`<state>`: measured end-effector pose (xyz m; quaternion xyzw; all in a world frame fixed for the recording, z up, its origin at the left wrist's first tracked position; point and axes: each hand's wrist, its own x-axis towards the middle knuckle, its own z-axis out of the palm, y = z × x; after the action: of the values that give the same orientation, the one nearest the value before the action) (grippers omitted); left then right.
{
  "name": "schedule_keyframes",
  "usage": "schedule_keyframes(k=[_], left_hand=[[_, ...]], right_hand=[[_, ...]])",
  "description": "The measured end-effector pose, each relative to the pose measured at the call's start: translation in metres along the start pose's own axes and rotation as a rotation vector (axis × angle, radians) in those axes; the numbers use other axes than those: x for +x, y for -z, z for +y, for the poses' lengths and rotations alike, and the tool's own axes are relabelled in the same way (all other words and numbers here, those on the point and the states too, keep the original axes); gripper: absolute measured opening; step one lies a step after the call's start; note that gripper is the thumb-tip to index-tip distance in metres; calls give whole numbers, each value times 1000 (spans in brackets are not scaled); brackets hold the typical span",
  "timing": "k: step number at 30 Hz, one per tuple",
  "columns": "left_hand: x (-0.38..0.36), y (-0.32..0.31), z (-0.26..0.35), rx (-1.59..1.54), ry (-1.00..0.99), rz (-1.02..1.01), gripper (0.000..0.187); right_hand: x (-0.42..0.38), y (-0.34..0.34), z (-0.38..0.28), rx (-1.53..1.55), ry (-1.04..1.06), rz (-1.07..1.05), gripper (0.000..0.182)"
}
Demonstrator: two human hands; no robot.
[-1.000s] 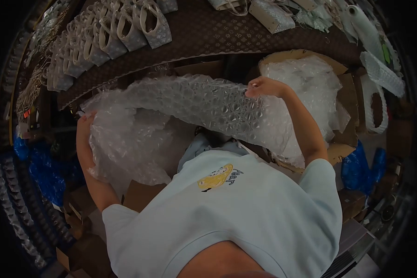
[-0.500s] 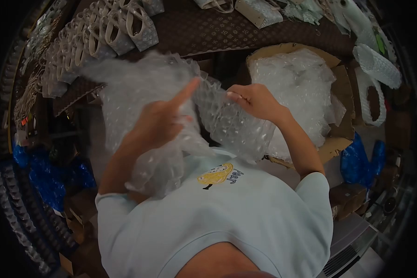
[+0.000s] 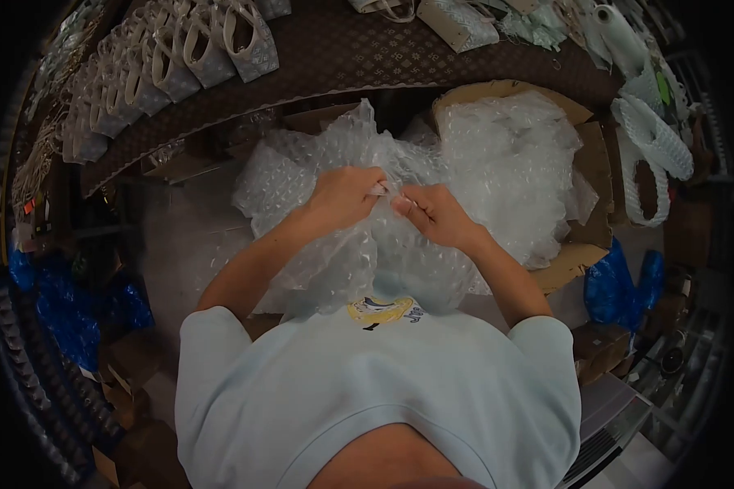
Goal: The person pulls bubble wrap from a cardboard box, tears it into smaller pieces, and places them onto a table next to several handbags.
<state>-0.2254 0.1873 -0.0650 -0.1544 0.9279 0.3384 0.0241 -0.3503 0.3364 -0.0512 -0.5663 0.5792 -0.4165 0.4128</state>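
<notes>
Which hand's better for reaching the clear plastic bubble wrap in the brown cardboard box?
Probably the right hand: it's closer to the box and its bubble wrap; the left hand is farther away.

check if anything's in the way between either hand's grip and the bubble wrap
Nothing visible stands between them: the left hand and the right hand both pinch the bubble wrap, their grips close together.

Two hands (image 3: 342,198), one worktop (image 3: 359,61), one box (image 3: 599,196) of bubble wrap (image 3: 506,167), one roll (image 3: 620,37); handbags (image 3: 249,45) overlap beyond exact count.
</notes>
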Motion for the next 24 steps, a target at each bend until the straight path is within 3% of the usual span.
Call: schedule_keyframes(k=[1,2,3,5,6,7,8,10,12,13,16,18,19,21,22,24], left_hand=[[12,-2,-26,100,216,113,19],[22,-14,-67,186,443,219,22],[14,-25,-118,145,423,321,24],[2,10,-195,165,378,464,28],[-16,16,-207,183,407,460,30],[-36,38,-200,-18,570,337,30],[-45,67,-187,-212,715,246,31],[-52,67,-164,-295,605,225,29],[-49,59,-107,-347,420,132,26],[-40,60,-65,-304,327,75,25],[-22,50,-3,-508,160,180,24],[-19,52,14,-894,220,14,25],[-18,47,6,-888,219,11,25],[-22,33,-24,-714,302,-59,24],[-23,38,-34,-716,306,-68,24],[-26,59,-64,-246,439,-2,25]], right_hand=[[-4,-4,-15,226,104,-79,22],[-12,-2,-27,226,86,-105,22],[-20,1,-39,223,143,-116,19],[-21,18,-48,181,309,-95,12],[-32,41,-24,183,4,359,17],[-36,83,1,243,-267,696,23],[-41,116,6,-31,-234,960,27],[-34,140,10,-725,-147,1203,23],[2,109,-1,-952,-135,956,14],[24,80,-6,-831,-29,813,8],[67,-3,-15,-720,262,334,10],[79,-29,-14,-644,273,348,14],[78,-24,-12,-642,274,355,14],[68,-3,-6,-745,122,301,14],[58,14,-3,-776,136,386,13],[28,70,32,-782,120,625,13]])
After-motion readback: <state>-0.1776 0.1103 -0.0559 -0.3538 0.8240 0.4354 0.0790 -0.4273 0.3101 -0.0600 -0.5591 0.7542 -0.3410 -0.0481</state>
